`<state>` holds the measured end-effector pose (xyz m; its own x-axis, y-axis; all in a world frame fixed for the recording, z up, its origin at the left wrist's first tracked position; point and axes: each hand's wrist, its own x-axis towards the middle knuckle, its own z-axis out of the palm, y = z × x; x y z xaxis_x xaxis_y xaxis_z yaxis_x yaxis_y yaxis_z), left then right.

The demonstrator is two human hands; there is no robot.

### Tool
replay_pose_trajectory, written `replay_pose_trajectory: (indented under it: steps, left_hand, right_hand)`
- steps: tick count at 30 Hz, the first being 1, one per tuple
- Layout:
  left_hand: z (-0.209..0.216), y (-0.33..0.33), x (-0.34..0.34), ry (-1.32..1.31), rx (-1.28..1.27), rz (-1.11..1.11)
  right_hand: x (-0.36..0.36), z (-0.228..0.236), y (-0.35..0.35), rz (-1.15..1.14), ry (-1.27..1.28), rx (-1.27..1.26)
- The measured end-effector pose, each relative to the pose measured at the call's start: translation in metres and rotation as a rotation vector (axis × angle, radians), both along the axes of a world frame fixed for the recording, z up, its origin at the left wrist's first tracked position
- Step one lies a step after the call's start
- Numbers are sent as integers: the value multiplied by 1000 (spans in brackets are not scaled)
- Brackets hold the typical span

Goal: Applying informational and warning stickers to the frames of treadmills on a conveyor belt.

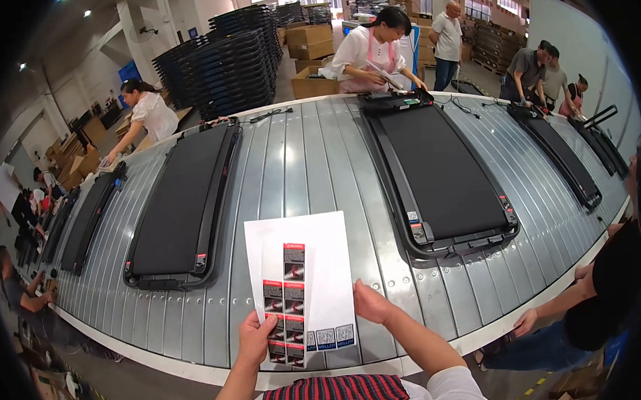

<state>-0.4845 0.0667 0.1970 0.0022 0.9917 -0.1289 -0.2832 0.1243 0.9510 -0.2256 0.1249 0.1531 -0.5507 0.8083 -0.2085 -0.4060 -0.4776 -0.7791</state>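
My left hand [256,338] is closed on the lower left edge of a strip of red-and-black warning labels [294,294], thumb in front. Behind the strip lies a larger white label sheet [327,260], with several blue-and-white square code labels [326,338] along its bottom. My right hand [374,303] is at that sheet's right edge with its fingers bent against it; the fingertips are partly hidden. Both sheets are held over the near edge of a slatted metal conveyor [291,180]. Ahead to the right lies a black flat treadmill [444,173], with labels on its near corners.
Another black treadmill [181,206] lies at left, and several more line the curved conveyor. Across it, a person in a pink apron [379,58] handles the right treadmill's far end. Close at right stands a person in a dark top [610,280]. Black frames [221,65] are stacked behind.
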Motion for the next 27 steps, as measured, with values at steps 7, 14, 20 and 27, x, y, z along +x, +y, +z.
replay_pose_trajectory:
  steps: [7, 14, 20, 27]
  left_hand:
    - [-13, -28, -40, -7, -13, 84]
    - [-10, -51, -182, -309, -19, 2]
    - [-19, -62, -293, -533, -1, 3]
    - [-18, -69, -349, -426, 31, 106]
  right_hand:
    - [-77, 29, -53, -269, -249, 47]
    - [-215, 56, -61, -198, -249, 183]
    - [-330, 76, -61, -135, -295, 252]
    - [-390, 66, -51, -181, -456, 384]
